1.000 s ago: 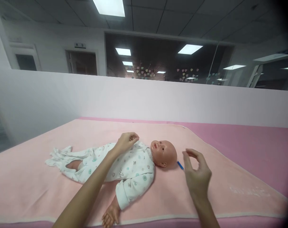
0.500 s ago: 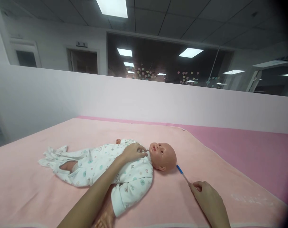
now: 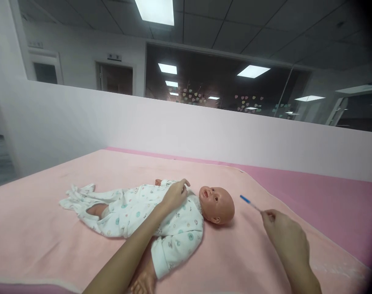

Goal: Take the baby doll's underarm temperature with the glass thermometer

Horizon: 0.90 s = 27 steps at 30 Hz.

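A baby doll (image 3: 218,206) in a white patterned sleepsuit (image 3: 179,232) lies on its back, its bald head to the right and mouth parted. My left hand (image 3: 176,195) rests on the doll's upper chest near the collar, fingers loosely bent and apart, holding nothing that I can see. Between thumb and fingers, my right hand (image 3: 285,232) pinches a thin pale stick with a blue end (image 3: 245,199). That blue end points left, in the air to the right of the doll's head and apart from it. What kind of stick it is, I cannot tell.
Under the doll a peach-pink blanket (image 3: 45,228) covers a pink surface (image 3: 308,188), with a pale smudge at lower right. A white low wall (image 3: 186,130) runs along the back. Beyond it are a dark window with heart stickers and a doorway (image 3: 116,79).
My right hand has lifted and moved right, taking the blue end of the stick away from the doll's head. The left hand stays on the chest. The view has shifted slightly.
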Available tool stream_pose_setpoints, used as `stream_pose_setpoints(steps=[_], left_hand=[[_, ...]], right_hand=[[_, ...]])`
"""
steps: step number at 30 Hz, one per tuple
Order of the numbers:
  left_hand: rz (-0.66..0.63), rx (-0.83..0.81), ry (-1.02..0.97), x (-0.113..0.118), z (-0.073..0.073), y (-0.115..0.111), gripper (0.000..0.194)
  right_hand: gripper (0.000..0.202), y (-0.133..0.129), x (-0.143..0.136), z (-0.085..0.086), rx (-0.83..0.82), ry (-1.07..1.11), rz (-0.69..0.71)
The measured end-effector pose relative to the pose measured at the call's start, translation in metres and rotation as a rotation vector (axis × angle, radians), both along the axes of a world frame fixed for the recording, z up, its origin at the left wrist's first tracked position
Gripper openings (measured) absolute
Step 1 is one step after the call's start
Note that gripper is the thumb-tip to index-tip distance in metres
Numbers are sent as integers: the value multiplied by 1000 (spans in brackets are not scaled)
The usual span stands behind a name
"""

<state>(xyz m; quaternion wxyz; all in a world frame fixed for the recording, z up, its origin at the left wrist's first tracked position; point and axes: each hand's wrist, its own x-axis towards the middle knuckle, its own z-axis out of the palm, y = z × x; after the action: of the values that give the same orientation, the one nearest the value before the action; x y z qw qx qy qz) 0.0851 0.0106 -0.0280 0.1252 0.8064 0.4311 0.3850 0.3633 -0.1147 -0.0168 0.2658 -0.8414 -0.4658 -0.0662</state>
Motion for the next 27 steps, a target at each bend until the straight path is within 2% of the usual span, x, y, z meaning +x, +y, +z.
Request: stream_pose_setpoints(steps=[2,3,4,6,8,9,13,16,19,23,27], left_hand=[[-38,-42,-135,-3,-2,4,27],[-58,-76,-196,-4,-2,6,26],[-81,-114,-253,-4,-2,8,26],[-135,-196,-347,-5,-1,10,25],[-189,-265,-421,-6,0,12,25],[-204,-287,-451,-6,1,14,25],[-214,-334,-531,-7,1,17,25],[-232,-344,-568,-7,1,15,24],[-273,-339,-592,-6,3,11,23],[-322,-349,-622,-4,8,6,22],[-320,-353,-643,-4,11,3,22]], right_hand=[[30,2,-9,23,130,24,12],[29,4,-17,33,201,34,68],[27,6,-27,41,267,45,160],[24,12,-51,51,351,51,429],[22,20,-77,53,309,-30,667],[23,24,-90,53,271,-111,727],[27,40,-123,41,177,-418,692],[30,50,-131,30,165,-509,654],[32,61,-133,22,162,-535,650],[33,79,-133,19,112,-516,747],[18,98,-135,24,-24,-411,803]])
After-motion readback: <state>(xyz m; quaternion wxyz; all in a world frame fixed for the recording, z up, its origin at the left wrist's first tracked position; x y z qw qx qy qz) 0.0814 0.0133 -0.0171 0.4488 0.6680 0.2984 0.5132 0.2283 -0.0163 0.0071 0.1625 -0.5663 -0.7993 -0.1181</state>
